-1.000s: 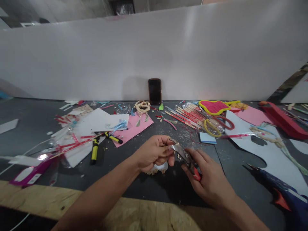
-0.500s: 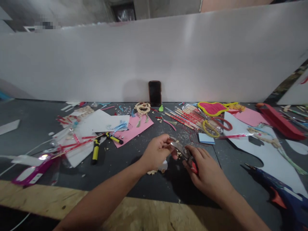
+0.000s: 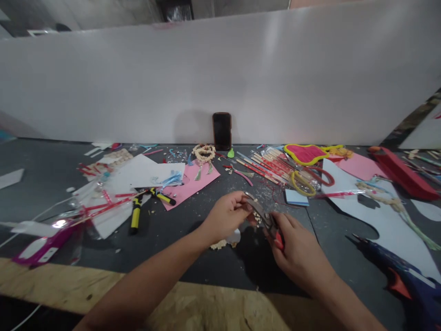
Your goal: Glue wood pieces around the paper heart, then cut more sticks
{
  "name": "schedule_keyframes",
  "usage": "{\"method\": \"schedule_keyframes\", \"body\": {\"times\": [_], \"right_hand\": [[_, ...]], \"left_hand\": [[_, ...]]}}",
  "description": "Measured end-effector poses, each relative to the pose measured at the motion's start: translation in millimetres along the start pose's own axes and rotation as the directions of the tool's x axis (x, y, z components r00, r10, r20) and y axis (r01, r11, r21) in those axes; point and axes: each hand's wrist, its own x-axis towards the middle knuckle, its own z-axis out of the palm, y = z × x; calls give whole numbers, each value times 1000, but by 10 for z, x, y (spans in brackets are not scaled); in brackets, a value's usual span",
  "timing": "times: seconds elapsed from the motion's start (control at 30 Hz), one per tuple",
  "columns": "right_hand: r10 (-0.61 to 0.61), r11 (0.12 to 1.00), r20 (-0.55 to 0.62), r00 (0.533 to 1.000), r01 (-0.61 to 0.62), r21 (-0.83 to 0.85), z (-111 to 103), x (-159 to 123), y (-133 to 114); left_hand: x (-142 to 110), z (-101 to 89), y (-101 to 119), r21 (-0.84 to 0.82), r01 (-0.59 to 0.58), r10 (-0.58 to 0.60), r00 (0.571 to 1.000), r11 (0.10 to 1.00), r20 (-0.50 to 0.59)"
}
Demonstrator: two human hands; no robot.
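Red-handled snips [image 3: 268, 221] are in my right hand [image 3: 298, 246], its fingers wrapped round the handles. Their metal blades point up and left, to the fingertips of my left hand [image 3: 225, 215]. My left hand is closed in a pinch by the blade tips; what sits between its fingers is too small and hidden to make out. Just below the blades lie small pale bits [image 3: 257, 219] on the dark table. Under my left wrist, a pale beaded or crumbly piece [image 3: 218, 245] rests against a small white piece [image 3: 234, 237].
A phone [image 3: 222, 131] leans on the white board behind. Yellow-black pliers [image 3: 136, 216] and a purple glue gun [image 3: 41, 248] lie left, a blue glue gun [image 3: 396, 266] right. Red-patterned sticks [image 3: 263, 168], pink paper [image 3: 184, 188] and a blue notepad [image 3: 296, 197] lie beyond my hands.
The snips have turned, so the blades show narrower and the pale piece near their tips no longer shows. Both hands stay almost in place; the view has shifted slightly.
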Motion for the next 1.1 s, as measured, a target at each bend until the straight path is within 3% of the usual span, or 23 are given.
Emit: {"method": "schedule_keyframes", "body": {"times": [0.1,0.17,0.3,0.47,0.67,0.8,0.87,0.93,1.0,1.1], "right_hand": [[21,999,-1,1000,-21,-29,24,28,18],[1,1000,3,1000,-1,-24,26,34,29],[-46,999,16,999,46,-11,-10,19,44],[-97,995,-23,995,97,12,-22,2,52],[-112,993,-45,993,113,33,-6,-36,4],[-35,999,14,999,35,-3,-11,-27,-16],[17,999,34,999,-16,-35,-1,-4,-7],[42,998,20,999,-41,-53,14,21,10],[31,998,2,1000,-30,-48,23,36,25],[-12,999,9,1000,12,-31,18,34,36]], "left_hand": [[25,50,-62,150,-133,154,979,980,-135],[20,57,-58,146,-120,140,980,982,-138],[-8,4,6,44,5,-4,1000,999,-15],[-27,-90,73,-168,183,-148,968,969,204],[-71,-108,154,-205,207,-158,960,957,229],[-25,-61,57,-85,131,-121,986,988,113],[11,-18,-16,58,2,-1,1000,998,-17],[30,22,-64,190,-104,127,985,976,-113],[27,46,-72,252,-143,183,973,957,-144],[0,38,-28,224,-101,132,983,969,-129]]}}
